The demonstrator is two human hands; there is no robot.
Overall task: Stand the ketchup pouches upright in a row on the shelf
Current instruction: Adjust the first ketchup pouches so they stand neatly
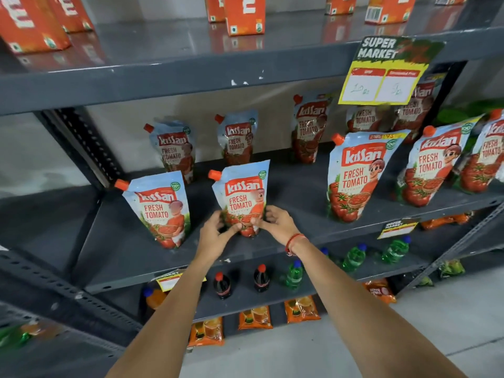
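Observation:
Several blue-and-red ketchup pouches with orange caps stand on the grey metal shelf [294, 186]. One pouch [242, 192] stands upright in the front row, and both my hands touch its base. My left hand [215, 230] pinches the lower left corner; my right hand [275, 221] has fingertips on the lower right edge. To its left stands another front pouch [159, 208]. A larger pouch [357, 173] stands to the right, then two more [433, 165] at the right edge. Smaller pouches [174, 148] line the back row.
A yellow price sign [381, 75] hangs from the shelf above, which holds orange cartons [244, 15]. The shelf below carries cola bottles [261, 278] and green bottles [354, 257]. Orange packets [255, 317] lie on the lowest level. A slotted upright post [81, 148] frames the left side.

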